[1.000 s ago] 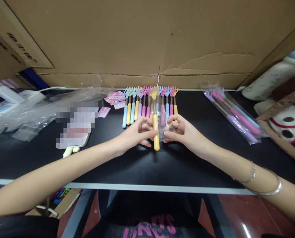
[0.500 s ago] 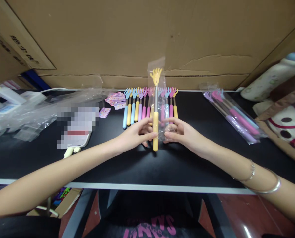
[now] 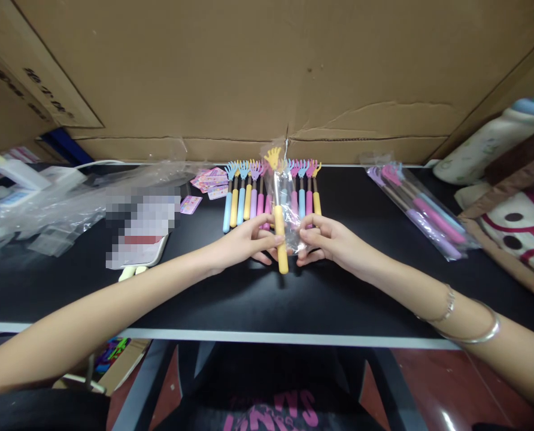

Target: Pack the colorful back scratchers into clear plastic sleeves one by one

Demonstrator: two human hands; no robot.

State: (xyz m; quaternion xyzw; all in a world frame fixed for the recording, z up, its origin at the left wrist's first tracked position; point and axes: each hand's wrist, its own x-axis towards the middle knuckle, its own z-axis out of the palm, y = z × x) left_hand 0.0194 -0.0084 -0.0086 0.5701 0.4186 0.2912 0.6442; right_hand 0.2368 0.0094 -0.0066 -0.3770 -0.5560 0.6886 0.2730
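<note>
A yellow back scratcher [image 3: 280, 230] with a hand-shaped head and a metal shaft is pinched by its handle in my left hand [image 3: 257, 238]. Its lower end points toward me. Right beside it, my right hand [image 3: 317, 237] grips the edge of a clear plastic bag [image 3: 296, 230], fingers closed. The bag reaches up along the scratcher; whether the head lies inside or behind it I cannot tell. Behind both hands a row of blue, yellow, purple and pink back scratchers [image 3: 241, 197] lies side by side on the black table [image 3: 231, 305], partly hidden by the bag.
Small printed cards [image 3: 211, 179] lie left of the row. Further left are a phone [image 3: 145, 233] and a heap of clear bags [image 3: 91, 194]. At right lie bagged back scratchers [image 3: 422, 209], near a bottle [image 3: 487, 143] and a brown-and-white bag [image 3: 518, 221]. Cardboard [image 3: 258, 72] stands behind.
The yellow scratcher's head has dropped lower and a little left, while its handle stays in my left hand. The bag has crumpled and lowered with it, still held in my right hand.
</note>
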